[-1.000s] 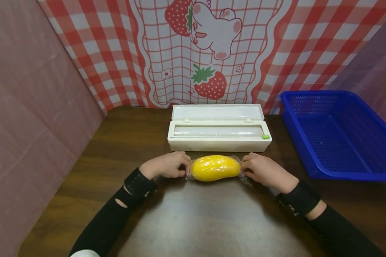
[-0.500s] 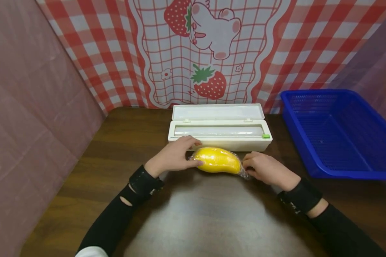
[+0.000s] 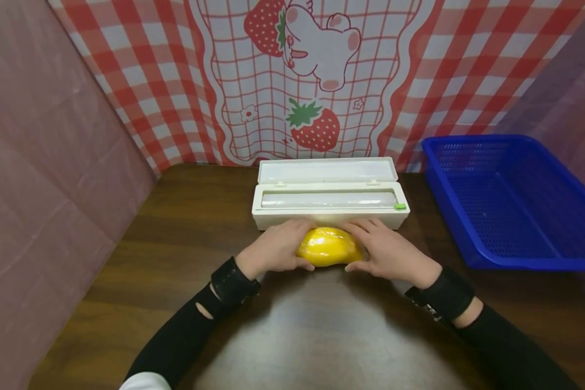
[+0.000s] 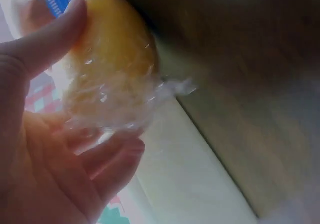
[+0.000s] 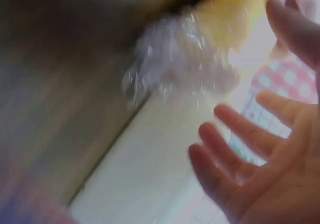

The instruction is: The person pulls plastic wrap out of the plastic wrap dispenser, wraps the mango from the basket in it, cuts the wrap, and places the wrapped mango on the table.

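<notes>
A yellow mango (image 3: 327, 247), wrapped in clear cling film, sits just in front of the white dispenser. My left hand (image 3: 279, 247) holds its left end, the thumb on the near side and the fingers bent round the far side. In the left wrist view crumpled film (image 4: 115, 102) covers the end of the mango nearest the palm. At the right end is my right hand (image 3: 389, 250), its thumb near the front and its fingers behind. The right wrist view shows those fingers straight and spread, with bunched film (image 5: 175, 59) in front of them.
Behind the mango stands a white cling film dispenser (image 3: 329, 216) with its lid raised, a roll inside and a green slider (image 3: 400, 206) at its right. A blue plastic basket (image 3: 541, 264) is at the right. A red checked cloth (image 3: 170, 70) hangs behind the wooden table (image 3: 302, 336).
Both hands let go of the twisted film ends and moved inward round the mango. The left hand moved first, and the right followed with its fingers spreading.
</notes>
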`<state>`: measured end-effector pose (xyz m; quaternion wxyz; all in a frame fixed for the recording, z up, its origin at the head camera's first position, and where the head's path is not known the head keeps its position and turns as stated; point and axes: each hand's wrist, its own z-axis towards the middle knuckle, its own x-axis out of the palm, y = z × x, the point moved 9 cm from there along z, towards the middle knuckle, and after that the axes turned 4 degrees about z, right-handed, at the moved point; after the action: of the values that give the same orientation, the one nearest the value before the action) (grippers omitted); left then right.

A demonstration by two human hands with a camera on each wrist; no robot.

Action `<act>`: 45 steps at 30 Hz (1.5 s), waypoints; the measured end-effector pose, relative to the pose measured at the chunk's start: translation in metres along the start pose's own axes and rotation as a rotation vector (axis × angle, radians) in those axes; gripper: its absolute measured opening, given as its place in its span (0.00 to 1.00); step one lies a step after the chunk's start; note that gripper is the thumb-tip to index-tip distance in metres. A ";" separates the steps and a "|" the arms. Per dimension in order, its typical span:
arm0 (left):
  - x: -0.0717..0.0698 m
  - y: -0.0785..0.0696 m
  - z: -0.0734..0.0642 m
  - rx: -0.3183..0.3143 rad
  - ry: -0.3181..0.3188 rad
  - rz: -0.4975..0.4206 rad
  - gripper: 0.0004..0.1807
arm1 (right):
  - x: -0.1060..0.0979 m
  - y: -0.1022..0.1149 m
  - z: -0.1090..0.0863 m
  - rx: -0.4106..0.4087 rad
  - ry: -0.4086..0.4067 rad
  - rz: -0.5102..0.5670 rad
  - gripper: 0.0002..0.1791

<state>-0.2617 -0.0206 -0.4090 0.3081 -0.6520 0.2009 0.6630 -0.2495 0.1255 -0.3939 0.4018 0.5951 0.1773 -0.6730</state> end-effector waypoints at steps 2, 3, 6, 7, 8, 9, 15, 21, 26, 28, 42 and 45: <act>0.000 -0.004 -0.002 0.010 0.000 -0.053 0.46 | 0.008 0.004 0.003 -0.008 0.034 0.015 0.54; -0.002 -0.006 -0.002 0.021 -0.009 -0.080 0.46 | 0.010 0.004 0.003 -0.001 0.042 0.030 0.57; -0.012 -0.012 -0.004 0.079 -0.068 -0.222 0.44 | 0.012 0.002 0.005 0.042 0.031 0.096 0.60; -0.017 -0.014 -0.004 0.099 -0.093 -0.281 0.43 | 0.010 0.001 0.006 0.059 0.015 0.116 0.60; -0.022 -0.015 -0.005 0.116 -0.120 -0.332 0.42 | 0.008 0.000 0.007 0.074 -0.006 0.139 0.59; -0.026 -0.016 -0.005 0.128 -0.142 -0.391 0.42 | 0.005 0.000 0.009 0.083 -0.033 0.160 0.58; -0.047 -0.017 -0.009 0.129 -0.277 -0.667 0.35 | -0.012 0.002 0.012 0.092 -0.200 0.256 0.57; -0.086 -0.020 -0.024 0.018 -0.640 -0.935 0.14 | -0.018 0.010 0.013 0.069 -0.347 0.378 0.54; -0.077 0.001 -0.021 -0.095 -0.867 -1.243 0.20 | -0.013 0.013 0.016 0.122 -0.368 0.587 0.51; -0.069 0.008 -0.015 -0.141 -0.880 -1.391 0.23 | -0.010 0.013 0.015 0.144 -0.375 0.680 0.50; -0.037 0.007 -0.007 -0.363 -0.773 -1.907 0.23 | -0.015 0.028 0.017 0.110 -0.553 1.593 0.32; -0.040 0.007 -0.006 -0.327 -0.811 -1.898 0.22 | -0.006 0.026 0.020 0.170 -0.536 1.848 0.36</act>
<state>-0.2631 -0.0356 -0.3708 0.6546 -0.3044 -0.6044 0.3370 -0.2432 0.0970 -0.3769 0.7554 0.3536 -0.5080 -0.2151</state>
